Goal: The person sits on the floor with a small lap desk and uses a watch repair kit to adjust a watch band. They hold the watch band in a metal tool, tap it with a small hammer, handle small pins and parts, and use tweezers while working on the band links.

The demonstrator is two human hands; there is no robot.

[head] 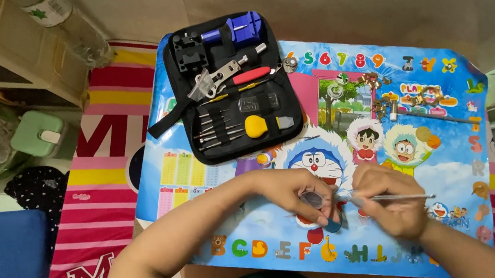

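Watch case (313, 200), small, round and glassy, sits at lower centre of the frame, pinched between the fingers of the left hand (295, 194) just above the surface (449, 174). Right hand (387, 200) is closed around a thin metal tool (400, 196), whose shaft runs out to the right while its working end points left toward the watch case. Both hands are close together, nearly touching; whether the tool tip contacts the case cannot be told.

Surface is a small table with a colourful cartoon print of letters and numbers. At upper centre of the frame lies an open black zip tool case (230, 86), holding a blue holder block (242, 27), a red-handled tool (249, 76), a yellow-handled tool (257, 126) and a row of slim screwdrivers (215, 131). Right of the tool case, loose metal watch-band links (389, 101) lie scattered. A striped pink mat (95, 194) lies at left.
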